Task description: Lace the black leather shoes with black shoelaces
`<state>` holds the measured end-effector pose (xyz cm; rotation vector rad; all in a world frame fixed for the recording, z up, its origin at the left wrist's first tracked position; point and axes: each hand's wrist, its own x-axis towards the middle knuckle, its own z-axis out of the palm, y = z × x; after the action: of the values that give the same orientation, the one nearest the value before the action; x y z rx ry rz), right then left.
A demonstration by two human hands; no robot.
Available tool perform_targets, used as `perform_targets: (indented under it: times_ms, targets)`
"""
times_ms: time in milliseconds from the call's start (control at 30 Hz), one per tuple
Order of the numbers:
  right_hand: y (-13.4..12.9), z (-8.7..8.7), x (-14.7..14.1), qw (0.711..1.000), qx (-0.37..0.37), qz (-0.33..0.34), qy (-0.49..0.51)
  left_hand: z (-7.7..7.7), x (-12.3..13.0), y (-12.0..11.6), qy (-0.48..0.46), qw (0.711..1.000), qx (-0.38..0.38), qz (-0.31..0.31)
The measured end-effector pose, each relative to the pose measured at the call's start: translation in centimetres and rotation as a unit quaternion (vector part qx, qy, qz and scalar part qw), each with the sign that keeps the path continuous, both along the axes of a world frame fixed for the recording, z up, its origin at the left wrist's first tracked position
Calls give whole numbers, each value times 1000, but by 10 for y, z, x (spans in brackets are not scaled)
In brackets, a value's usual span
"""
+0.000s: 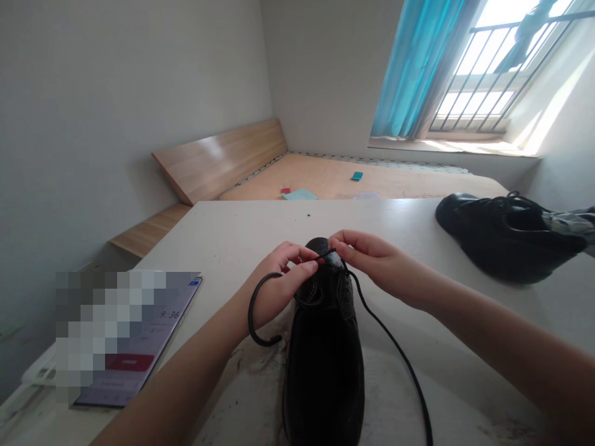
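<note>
A black shoe (325, 365) stands on the white table with its toe pointing away from me and its opening nearest. My left hand (286, 272) pinches a black shoelace (388, 334) over the front of the shoe, thumb against fingers. Just to the right, my right hand (360, 248) pinches the same lace, and a short stretch runs between the two hands. One loose end curls round beside my left wrist. The other length trails down the right of the shoe to the bottom edge. My fingers partly hide the eyelets.
A second black shoe (493, 229) with grey stuffing lies at the right of the white table (242, 229). A phone or tablet (153, 347), partly pixelated, rests at the left. Beyond the table is a bed (404, 176) with small coloured items, below a barred window.
</note>
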<state>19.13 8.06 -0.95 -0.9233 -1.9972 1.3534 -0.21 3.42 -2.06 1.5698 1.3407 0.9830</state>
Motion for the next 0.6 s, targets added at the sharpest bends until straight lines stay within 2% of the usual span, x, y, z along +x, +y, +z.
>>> perform_targets:
  times_ms: [133, 200, 233, 367, 467, 500, 533, 600]
  targets:
    - [-4, 14, 5, 981, -89, 29, 167, 3, 4, -3, 9, 999, 27, -35]
    - [-7, 23, 8, 972, -112, 42, 204, 6, 4, -5, 15, 999, 28, -40]
    - [-7, 27, 8, 973, -99, 29, 205, 8, 3, -7, 19, 998, 26, -45]
    - [-10, 39, 11, 979, 72, -113, 157, 13, -4, -11, 36, 996, -14, -85]
    - [-10, 46, 18, 963, 215, -146, 69, 15, -9, -13, 47, 992, -37, -115]
    - [-9, 47, 23, 945, 291, -151, 11, 15, -10, -13, 48, 991, -45, -120]
    - [-7, 49, 28, 910, 378, -158, -62, 16, -11, -13, 47, 990, -54, -123]
    - [-2, 53, 38, 801, 533, -178, -204, 17, -14, -13, 45, 988, -66, -132]
